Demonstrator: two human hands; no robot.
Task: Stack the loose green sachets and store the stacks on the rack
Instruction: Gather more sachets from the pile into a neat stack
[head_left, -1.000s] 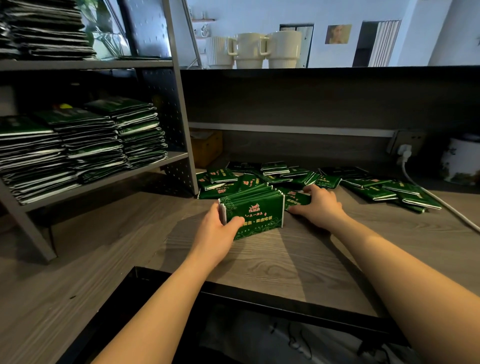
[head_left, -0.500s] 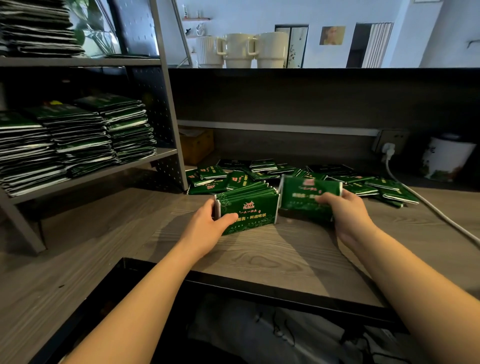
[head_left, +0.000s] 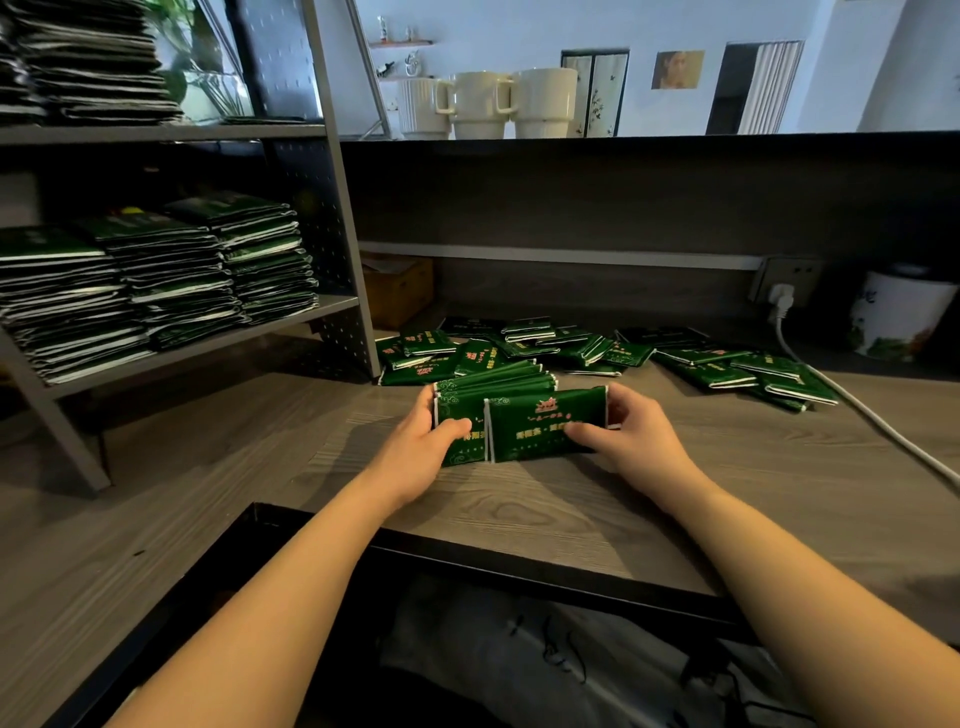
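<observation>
A bundle of green sachets stands on edge on the wooden counter, and my left hand grips its left end. My right hand pinches a single green sachet by its right end and holds it flat against the front of the bundle, offset to the right. Behind them lies a loose pile of green sachets, spread to the right. The grey metal rack at the left holds several tall stacks of sachets on its middle shelf.
More dark stacks fill the rack's top shelf. Three cream mugs stand on the ledge above the counter. A white cable runs from a wall socket across the right of the counter. A white canister stands far right, a cardboard box behind the rack.
My right hand picked one sachet from the pile, lifted it, and brought it left against the front of the bundle. My left hand kept hold of the bundle.
</observation>
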